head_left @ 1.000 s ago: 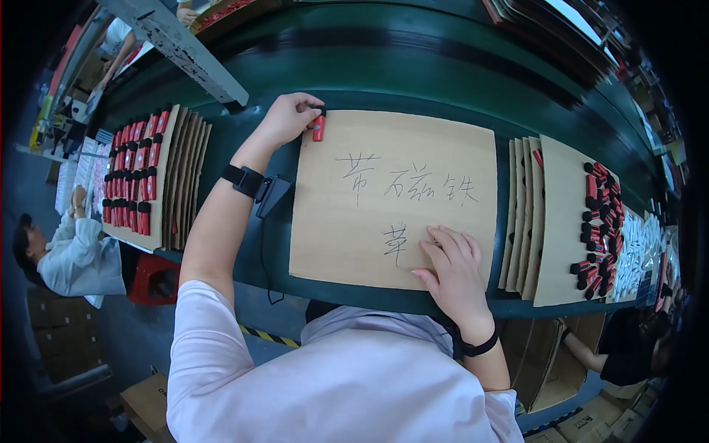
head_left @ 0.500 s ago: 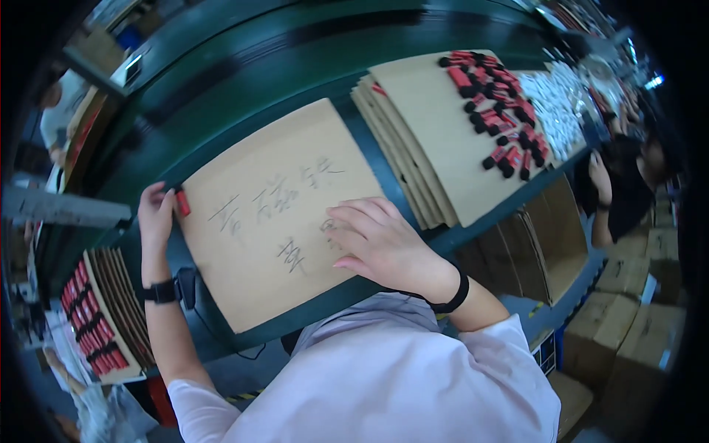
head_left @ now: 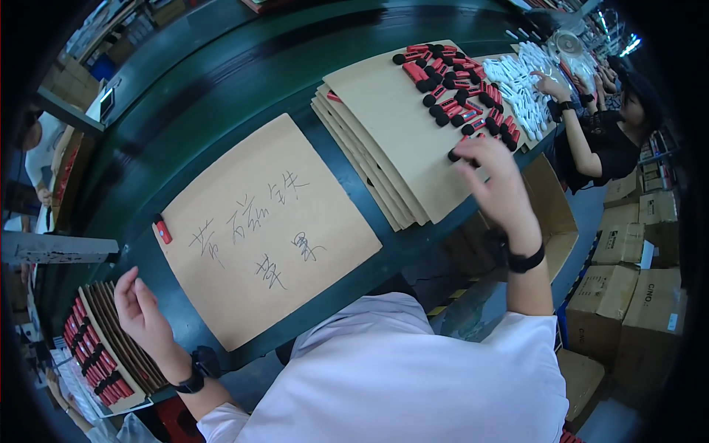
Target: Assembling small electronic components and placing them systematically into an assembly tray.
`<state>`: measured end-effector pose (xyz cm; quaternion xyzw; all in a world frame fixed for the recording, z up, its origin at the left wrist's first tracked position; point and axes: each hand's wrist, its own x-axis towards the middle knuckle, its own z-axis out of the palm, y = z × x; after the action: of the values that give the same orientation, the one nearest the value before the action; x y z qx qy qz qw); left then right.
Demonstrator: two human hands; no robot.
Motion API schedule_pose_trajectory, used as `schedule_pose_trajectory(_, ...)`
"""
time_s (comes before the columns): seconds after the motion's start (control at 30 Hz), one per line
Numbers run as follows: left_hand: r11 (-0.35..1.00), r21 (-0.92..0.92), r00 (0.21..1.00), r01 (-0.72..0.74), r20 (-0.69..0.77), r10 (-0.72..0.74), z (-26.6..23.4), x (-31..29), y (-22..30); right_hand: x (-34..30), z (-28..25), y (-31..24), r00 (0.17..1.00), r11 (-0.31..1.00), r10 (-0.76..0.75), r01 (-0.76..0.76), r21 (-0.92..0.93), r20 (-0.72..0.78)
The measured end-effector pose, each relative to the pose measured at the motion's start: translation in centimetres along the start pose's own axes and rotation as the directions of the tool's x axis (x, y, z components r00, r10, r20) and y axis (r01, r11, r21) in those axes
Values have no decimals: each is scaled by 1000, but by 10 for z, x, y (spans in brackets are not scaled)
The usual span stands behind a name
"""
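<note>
A brown cardboard sheet (head_left: 295, 221) with dark handwriting lies in front of me on the green bench. One small red tube with a black end (head_left: 163, 230) lies on its left corner. My left hand (head_left: 144, 317) is off the sheet's left side, fingers loosely bent and apart, holding nothing. My right hand (head_left: 498, 181) reaches over the near edge of a pile of red tubes with black round ends (head_left: 443, 85), on a stack of cardboard sheets (head_left: 391, 125). Its thumb and index finger are apart around one black end (head_left: 453, 156); contact is hard to tell.
White pieces (head_left: 521, 85) are heaped beyond the red tubes, where a co-worker's hand (head_left: 552, 87) reaches in. Rows of red tubes (head_left: 92, 354) lie on stacked cardboard at the left. A grey metal bar (head_left: 59, 249) juts in there. Cartons (head_left: 602, 295) stand at the right.
My left hand has come away from the red tube on the sheet's corner and moved nearer to me. My right hand has swung from the sheet rightward to the pile of red tubes.
</note>
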<state>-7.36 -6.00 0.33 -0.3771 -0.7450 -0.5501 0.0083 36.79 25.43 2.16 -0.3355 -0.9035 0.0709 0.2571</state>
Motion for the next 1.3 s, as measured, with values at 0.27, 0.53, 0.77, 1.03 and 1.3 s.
schedule_pose_trajectory(0.27, 998, -22, 996, 56, -72, -58, 2, -38, 19, 26, -7, 38, 989, 991, 56, -39, -130, 134)
schedule_pose_trajectory(0.53, 996, -68, 998, 66, 8, -65, 25, -58, 43, 43, 15, -19, 984, 984, -137, 123, 126, 112)
schedule_pose_trajectory(0.77, 962, -107, 891, -253, 361, 275, 65, -58, 83, 37, 48, -127, 912, 685, -408, 281, 672, 34)
schedule_pose_trajectory(1.03, 933, -216, 850, -286, 392, 351, 78, -56, 96, 23, 74, -175, 917, 445, -396, 143, 884, 51)
schedule_pose_trajectory(1.3, 941, -256, 831, -223, 455, 320, 72, -61, 90, 10, 92, -174, 940, 435, -342, 160, 886, -1)
